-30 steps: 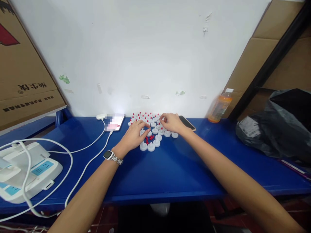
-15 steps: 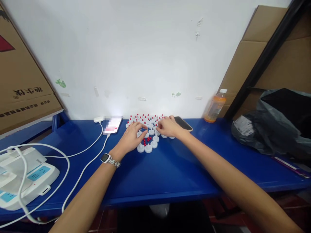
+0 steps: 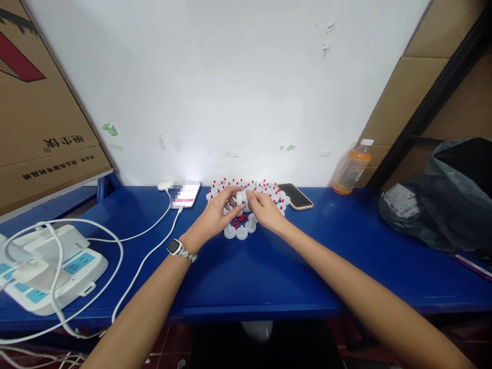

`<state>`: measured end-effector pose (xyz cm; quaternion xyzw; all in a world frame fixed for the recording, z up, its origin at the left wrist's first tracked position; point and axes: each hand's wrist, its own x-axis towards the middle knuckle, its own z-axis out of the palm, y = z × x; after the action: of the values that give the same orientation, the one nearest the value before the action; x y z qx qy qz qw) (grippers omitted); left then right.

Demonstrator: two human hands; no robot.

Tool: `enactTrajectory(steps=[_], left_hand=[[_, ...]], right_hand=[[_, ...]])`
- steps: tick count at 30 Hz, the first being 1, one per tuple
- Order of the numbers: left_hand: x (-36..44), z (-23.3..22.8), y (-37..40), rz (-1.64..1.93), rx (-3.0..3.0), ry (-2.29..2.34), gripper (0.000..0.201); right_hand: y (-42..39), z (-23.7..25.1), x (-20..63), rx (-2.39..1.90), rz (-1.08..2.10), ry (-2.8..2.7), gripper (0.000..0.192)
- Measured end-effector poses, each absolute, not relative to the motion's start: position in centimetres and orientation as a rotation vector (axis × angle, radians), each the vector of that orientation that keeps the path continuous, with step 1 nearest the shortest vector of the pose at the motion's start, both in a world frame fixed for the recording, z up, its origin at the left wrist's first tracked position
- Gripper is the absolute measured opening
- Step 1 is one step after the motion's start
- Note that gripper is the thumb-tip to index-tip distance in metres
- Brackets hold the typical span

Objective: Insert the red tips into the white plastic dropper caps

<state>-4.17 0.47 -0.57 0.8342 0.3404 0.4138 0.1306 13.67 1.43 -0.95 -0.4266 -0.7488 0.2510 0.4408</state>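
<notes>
Pinching white cap (image 3: 240, 197), both hands (image 3: 215, 218)

The white caps (image 3: 241, 233) looked like smooth plastic; the blue surface (image 3: 269, 271) was glossy; the box (image 3: 42, 118) at nine o'clock was matt cardboard.

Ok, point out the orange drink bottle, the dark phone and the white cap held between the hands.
orange drink bottle (image 3: 350, 170), head view, on its label area
dark phone (image 3: 295, 196), head view, middle of its screen
white cap (image 3: 240, 197), head view, its side showing between the fingertips
</notes>
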Motion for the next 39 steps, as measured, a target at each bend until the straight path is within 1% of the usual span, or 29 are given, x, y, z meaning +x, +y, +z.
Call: enactTrajectory(steps=[3,7,10,15,18,21,23,25,28,30,32,34,36,39], left_hand=[[-4.2,-0.4,0.3,1.196,2.415,0.964,0.031],[-4.0,-0.2,0.1,1.185,2.242,0.969,0.029],[-3.9,0.1,0.2,1.136,2.083,0.911,0.035],[-3.7,0.5,0.4,1.054,1.952,0.882,0.052],[-4.2,0.5,0.5,1.054,1.964,0.892,0.05],[-5.3,0.4,0.8,1.245,2.042,0.978,0.037],[-6.1,0.4,1.0,1.362,2.096,1.042,0.035],[-6.7,0.5,1.1,1.334,2.177,1.064,0.036],[-7.0,0.6,1.1,1.214,2.262,1.066,0.035],[-6.9,0.5,1.1,1.165,2.275,1.092,0.035],[-6.7,0.5,1.0,1.125,2.274,1.124,0.035],[-6.4,0.3,1.0,1.105,2.283,1.133,0.034],[-5.9,0.1,0.9,1.105,2.314,1.11,0.033],[-5.1,-0.3,0.8,1.115,2.351,1.083,0.036]], right_hand=[[1.3,-0.9,13.7,-1.024,0.628,-1.83,0.046],[0.8,-0.4,13.6,-1.022,0.512,-1.838,0.046],[0.5,-0.1,13.5,-1.026,0.411,-1.912,0.044],[0.4,-0.1,13.3,-1.006,0.206,-1.995,0.038],[0.6,0.0,13.5,-1.011,0.338,-1.959,0.041],[1.1,0.0,14.2,-1.067,0.539,-1.838,0.046],[1.3,0.0,14.7,-1.119,0.575,-1.83,0.047],[1.3,-0.1,14.9,-1.156,0.529,-1.958,0.046],[1.1,-0.2,14.9,-1.18,0.359,-2.195,0.042],[1.0,-0.2,14.9,-1.185,0.316,-2.226,0.04],[1.1,-0.3,15.0,-1.155,0.413,-2.146,0.038],[1.3,-0.5,15.0,-1.071,0.585,-2.018,0.033],[1.5,-0.7,15.0,-0.959,0.724,-1.921,0.032],[1.9,-0.7,15.0,-0.877,0.771,-1.841,0.029]])
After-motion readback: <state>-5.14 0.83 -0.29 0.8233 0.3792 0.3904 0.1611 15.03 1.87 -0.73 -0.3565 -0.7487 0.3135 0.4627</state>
